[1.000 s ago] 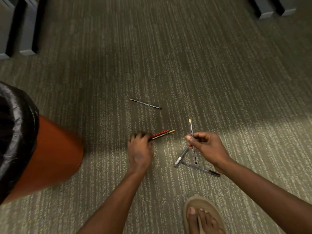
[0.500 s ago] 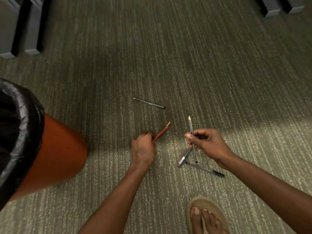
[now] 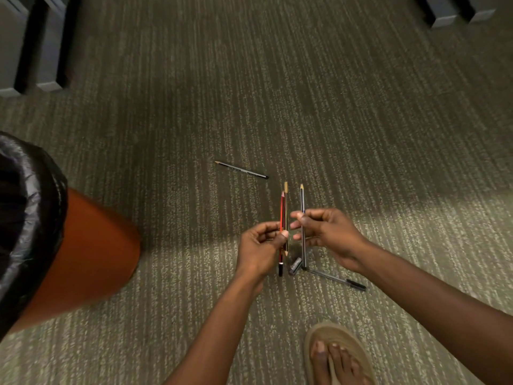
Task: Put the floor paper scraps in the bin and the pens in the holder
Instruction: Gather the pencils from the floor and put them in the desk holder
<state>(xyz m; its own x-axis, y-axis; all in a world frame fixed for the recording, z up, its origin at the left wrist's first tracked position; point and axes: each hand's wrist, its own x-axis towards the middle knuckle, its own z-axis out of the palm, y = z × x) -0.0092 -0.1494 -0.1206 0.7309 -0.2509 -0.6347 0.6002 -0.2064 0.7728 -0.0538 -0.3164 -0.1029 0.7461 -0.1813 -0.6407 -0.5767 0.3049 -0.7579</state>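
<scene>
A moment ago my left hand (image 3: 262, 245) was down on the carpet (image 3: 361, 120) closing on two pencils. Now it has lifted them up. My left fingers are pinched tight around the red pencil (image 3: 282, 215) and the tan pencil (image 3: 286, 207), and both stand up side by side.

My right hand (image 3: 324, 234) has come close to my left one. Its thumb and fingers are shut on a thin grey pencil (image 3: 302, 207) with a yellow tip, held upright too. The two hands are just beside each other, not touching.

I think this means I can pass them all into one hand next, so the other is free.

Some things still lie on the floor. A dark pencil (image 3: 241, 170) is a little way ahead of my hands. A pen (image 3: 336, 278) and a grey cap (image 3: 295, 265) lie below my right hand. The orange bin (image 3: 91, 245) with its black bag is off to my left. I see no paper scraps and no holder here
</scene>
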